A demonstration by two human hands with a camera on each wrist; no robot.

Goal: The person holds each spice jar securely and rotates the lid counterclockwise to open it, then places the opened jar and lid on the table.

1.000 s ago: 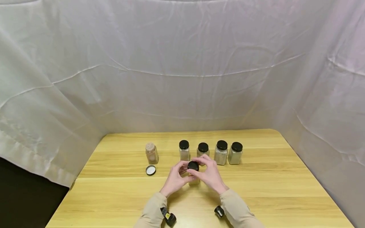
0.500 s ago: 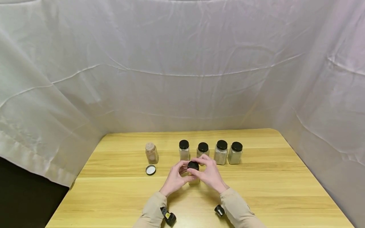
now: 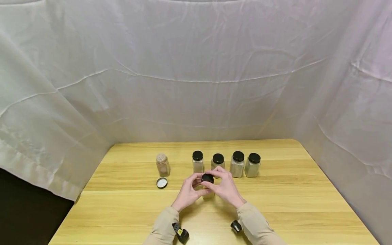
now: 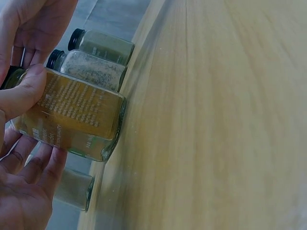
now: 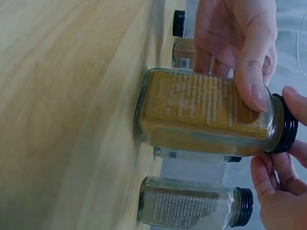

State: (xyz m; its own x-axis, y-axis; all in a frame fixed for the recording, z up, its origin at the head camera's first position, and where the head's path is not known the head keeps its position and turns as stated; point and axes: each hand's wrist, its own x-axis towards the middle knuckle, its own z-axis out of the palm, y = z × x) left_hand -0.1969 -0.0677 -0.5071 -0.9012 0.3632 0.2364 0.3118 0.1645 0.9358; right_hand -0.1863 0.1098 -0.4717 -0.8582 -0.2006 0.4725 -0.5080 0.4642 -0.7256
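A square glass spice jar of yellow-brown powder (image 5: 201, 108) stands upright on the table, between both hands. My left hand (image 3: 187, 193) holds the jar's body, its thumb against the printed side and fingers on the opposite side in the left wrist view. Thumb and fingers of my right hand (image 3: 227, 188) pinch the rim of its black lid (image 3: 207, 178), which sits on the jar's neck. Further left, an uncovered jar with a perforated pinkish top (image 3: 163, 165) stands behind a loose black lid (image 3: 162, 183), which lies with its white inside up.
Behind the hands, several black-lidded jars stand in a row, among them a narrow jar (image 3: 197, 161) and a speckled jar (image 3: 237, 165). Pale fabric (image 3: 196, 102) hangs round the wooden table (image 3: 291, 211) at the back and sides.
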